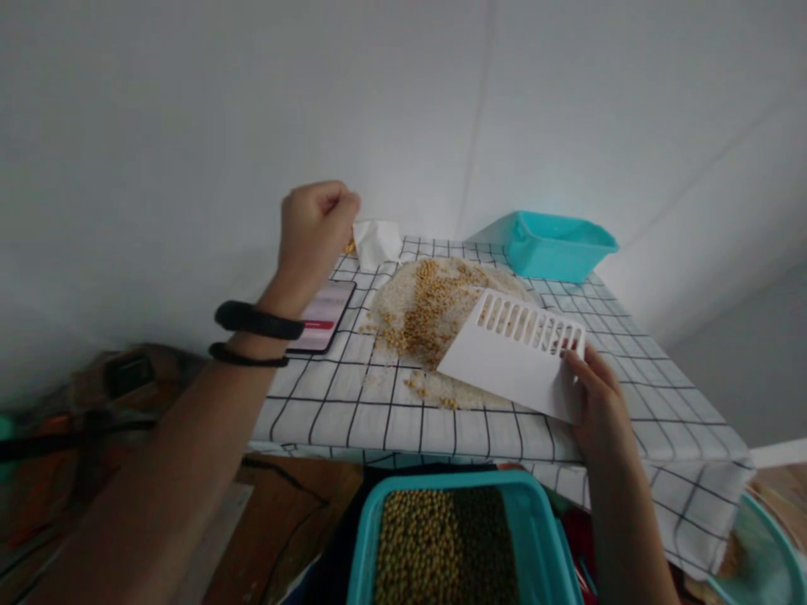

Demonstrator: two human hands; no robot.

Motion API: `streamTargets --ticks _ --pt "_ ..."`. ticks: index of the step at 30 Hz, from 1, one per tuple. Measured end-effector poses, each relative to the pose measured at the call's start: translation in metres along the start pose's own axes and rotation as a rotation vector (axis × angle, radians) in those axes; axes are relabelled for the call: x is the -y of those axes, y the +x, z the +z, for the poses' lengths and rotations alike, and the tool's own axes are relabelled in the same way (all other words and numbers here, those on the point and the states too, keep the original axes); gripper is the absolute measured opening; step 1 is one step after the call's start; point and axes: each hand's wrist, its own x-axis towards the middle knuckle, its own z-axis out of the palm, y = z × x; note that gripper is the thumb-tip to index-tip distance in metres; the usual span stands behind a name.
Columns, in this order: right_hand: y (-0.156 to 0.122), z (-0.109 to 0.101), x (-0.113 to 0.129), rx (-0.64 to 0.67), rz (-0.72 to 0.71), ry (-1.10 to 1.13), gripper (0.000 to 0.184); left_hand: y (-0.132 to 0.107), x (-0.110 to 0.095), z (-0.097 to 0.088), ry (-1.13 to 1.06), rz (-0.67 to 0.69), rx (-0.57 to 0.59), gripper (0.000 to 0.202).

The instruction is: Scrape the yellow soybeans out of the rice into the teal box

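My left hand (315, 227) is raised over the table's far left corner, fingers curled tight in a pinch; a few yellow beans show just under it. My right hand (598, 403) grips the near corner of a white slotted scraper (504, 357) that lies slanted on the checked tablecloth (353, 403). The scraper's edge rests against a pile of white rice mixed with yellow beans (429, 311). A small white bag or paper (377, 242) sits by my left hand.
A teal bin full of greenish-yellow beans (441, 538) stands below the table's near edge. A second teal bin (555, 244) stands at the far right corner by the wall. A phone (324, 315) lies on the cloth at the left.
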Motion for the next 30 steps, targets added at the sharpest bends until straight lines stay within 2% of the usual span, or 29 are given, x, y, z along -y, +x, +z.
streamTargets --ticks 3,5,8,9,11,13,15,19,27,30 --pt "-0.001 -0.001 0.001 0.004 -0.001 -0.015 0.040 -0.005 0.027 0.009 -0.145 0.000 0.210 0.037" --pt "-0.001 -0.001 0.002 -0.024 0.016 -0.033 0.037 -0.016 0.040 0.010 -0.207 -0.005 0.306 0.033" --pt "-0.003 -0.001 0.005 -0.065 0.009 -0.070 0.031 -0.031 0.047 0.003 -0.229 -0.004 0.366 0.031" --pt "-0.005 0.000 0.006 -0.061 -0.009 -0.088 0.029 -0.034 0.047 0.001 -0.234 0.024 0.342 0.031" --pt "-0.007 0.001 0.009 -0.038 -0.055 -0.128 0.026 -0.036 0.046 -0.003 0.038 0.103 0.231 0.040" --pt "-0.009 0.002 0.010 -0.031 -0.109 -0.170 0.025 -0.037 0.044 -0.006 0.405 0.228 0.220 0.054" --pt "-0.010 0.003 0.011 -0.027 -0.164 -0.208 0.023 -0.037 0.043 -0.007 0.547 0.242 0.233 0.065" --pt "-0.010 0.003 0.011 -0.009 -0.214 -0.240 0.019 -0.040 0.043 -0.011 0.514 0.228 0.169 0.069" --pt "-0.010 0.004 0.013 0.033 -0.226 -0.248 0.019 -0.039 0.062 -0.015 0.480 0.228 0.152 0.062" --pt "-0.009 0.004 0.013 0.042 -0.228 -0.245 0.018 -0.041 0.051 -0.014 0.449 0.203 0.069 0.060"
